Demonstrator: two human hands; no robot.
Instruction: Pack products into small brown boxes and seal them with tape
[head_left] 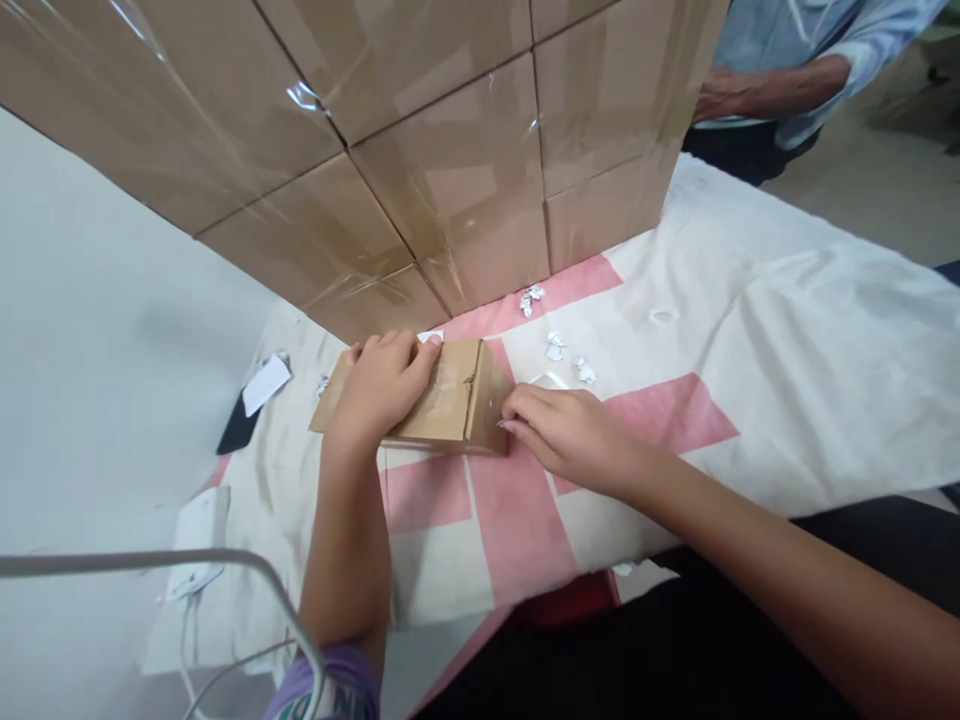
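Note:
A small brown cardboard box [457, 398] lies on a cream cloth with pink patches [750, 330]. My left hand [379, 385] rests flat on the box's taped top, fingers curled over its far edge, pressing it down. My right hand [566, 432] is at the box's right end, its fingertips pinched together against the side flap; what they pinch, if anything, is too small to make out. A clear strip of tape [547, 380] shows just behind that hand.
A wall of large taped cartons [420, 150] stands right behind the box. Crumpled paper scraps [556, 345] lie on the cloth. A black card and a white slip [251, 405] sit at left, a white wire frame [225, 560] lower left. Another person's arm [757, 90] is at top right.

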